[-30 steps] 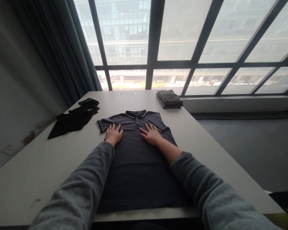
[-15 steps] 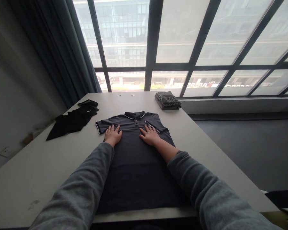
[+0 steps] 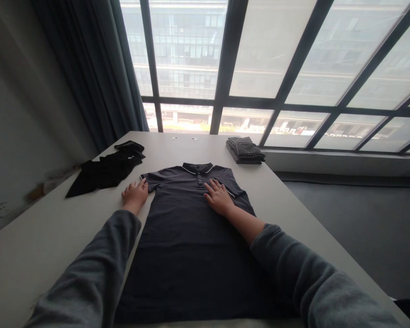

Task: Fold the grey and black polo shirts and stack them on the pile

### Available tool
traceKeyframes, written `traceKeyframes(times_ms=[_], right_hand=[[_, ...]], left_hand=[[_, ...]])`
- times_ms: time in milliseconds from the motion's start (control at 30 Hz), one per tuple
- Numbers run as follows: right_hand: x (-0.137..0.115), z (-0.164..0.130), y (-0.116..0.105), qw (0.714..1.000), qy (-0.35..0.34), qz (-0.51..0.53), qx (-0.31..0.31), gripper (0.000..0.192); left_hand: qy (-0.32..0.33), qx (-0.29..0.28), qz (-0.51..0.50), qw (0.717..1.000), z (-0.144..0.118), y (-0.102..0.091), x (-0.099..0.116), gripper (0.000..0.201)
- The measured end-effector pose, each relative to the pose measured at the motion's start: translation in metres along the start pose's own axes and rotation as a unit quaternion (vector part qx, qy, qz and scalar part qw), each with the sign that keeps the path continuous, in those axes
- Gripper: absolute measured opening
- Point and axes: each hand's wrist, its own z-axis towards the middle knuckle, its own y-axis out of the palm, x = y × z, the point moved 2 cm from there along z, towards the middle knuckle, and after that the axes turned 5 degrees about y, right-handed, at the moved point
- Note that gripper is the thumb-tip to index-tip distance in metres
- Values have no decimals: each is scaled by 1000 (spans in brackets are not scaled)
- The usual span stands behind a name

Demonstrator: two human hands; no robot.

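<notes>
A dark grey polo shirt lies spread face up, its white-trimmed collar pointing away from me. At the cuff of its left-hand sleeve is my left hand, fingers bent and closed on the cuff's edge; the fingertips are partly hidden. My right hand rests flat on the chest, fingers stretched out, beside the button placket and near the other white-edged sleeve, which lies folded in over the shirt front.
The shirt lies on a white table. Black clothing sits loosely at the far left. A folded stack of clothes, striped on top, stands at the back right. Beyond the table are a dark curtain and large windows.
My left hand has moved left from the shirt's chest to the sleeve cuff and its fingers have bent. My right hand stays on the chest. The view has shifted slightly.
</notes>
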Motion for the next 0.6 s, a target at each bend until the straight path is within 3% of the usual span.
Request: traceKeyframes(times_ms=[133, 300, 433, 600], right_hand=[[-35, 51, -5, 998, -65, -8, 13, 65], [-73, 138, -3, 993, -108, -41, -35, 64], [-72, 183, 15, 992, -58, -49, -104, 70], [-59, 199, 33, 995, -28, -26, -89, 76]], left_hand=[[19, -22, -10, 1000, 9, 10, -7, 51], [39, -21, -8, 999, 20, 18, -3, 43], [32, -10, -20, 999, 28, 18, -10, 31], [24, -23, -40, 999, 41, 19, -12, 30]])
